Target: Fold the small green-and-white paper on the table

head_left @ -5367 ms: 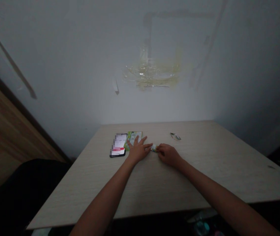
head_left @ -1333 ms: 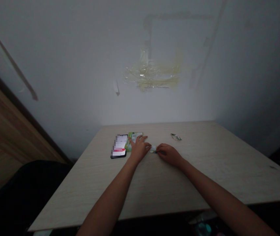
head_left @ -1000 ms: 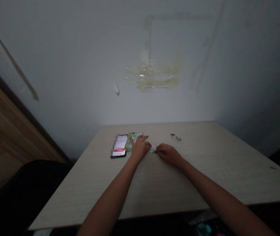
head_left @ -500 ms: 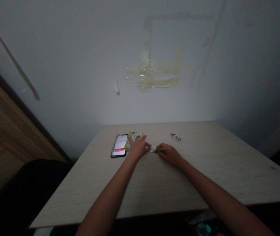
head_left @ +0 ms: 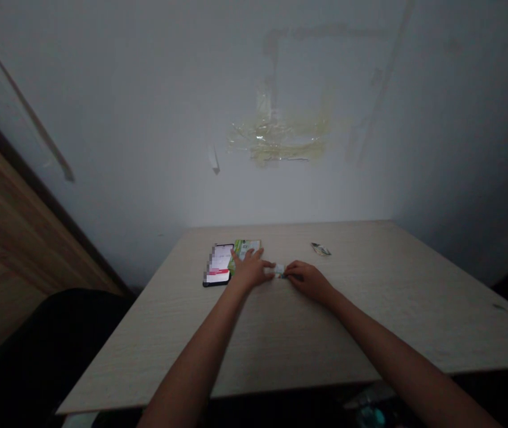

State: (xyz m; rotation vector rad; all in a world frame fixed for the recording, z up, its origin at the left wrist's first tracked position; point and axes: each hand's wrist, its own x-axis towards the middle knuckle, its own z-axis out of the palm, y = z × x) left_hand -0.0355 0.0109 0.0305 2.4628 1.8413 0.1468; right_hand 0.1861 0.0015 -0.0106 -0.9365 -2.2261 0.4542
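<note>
Small printed piece [head_left: 279, 271] lies on the surface [head_left: 320, 345], its right edge pinched by the right hand [head_left: 310, 280]; the left hand [head_left: 250, 271] rests with spread fingers at the opposite edge, though whether it grips there cannot be told. Step in hand appears to be two-handed fingertip work on this piece, and the next move calls for light control. Beyond, a flat green packet or card [head_left: 252, 244], partly covered by the left hand, lies beside a phone [head_left: 219, 266], with a patterned wrapper [head_left: 320, 249] apart to the right; any contents are hidden.
</note>
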